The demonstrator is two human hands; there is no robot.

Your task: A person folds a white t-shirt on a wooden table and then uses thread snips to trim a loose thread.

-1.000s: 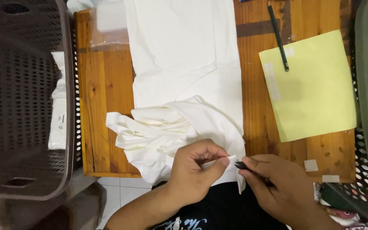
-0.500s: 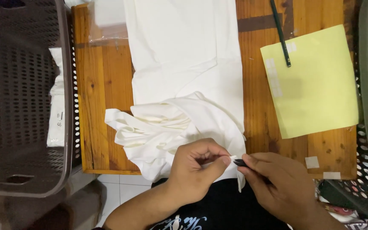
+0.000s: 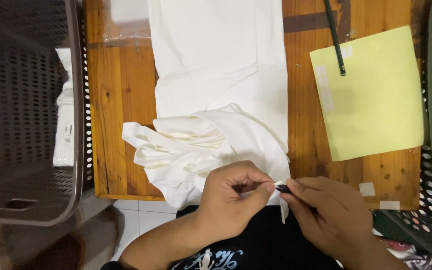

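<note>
Both hands meet at the near edge of the table (image 3: 121, 125). The left hand (image 3: 233, 197) is curled, its thumb and fingers pinching a bit of the white cloth (image 3: 216, 100). The right hand (image 3: 333, 215) is also curled, its fingers closed on a small dark tool (image 3: 283, 188) that touches the pinched bit. The cloth is bunched up near the hands and lies flat toward the far edge. A yellow paper (image 3: 373, 95) sits by the right edge, with a pen (image 3: 335, 37) at its far corner. A brown basket (image 3: 23, 105) stands off the left edge.
</note>
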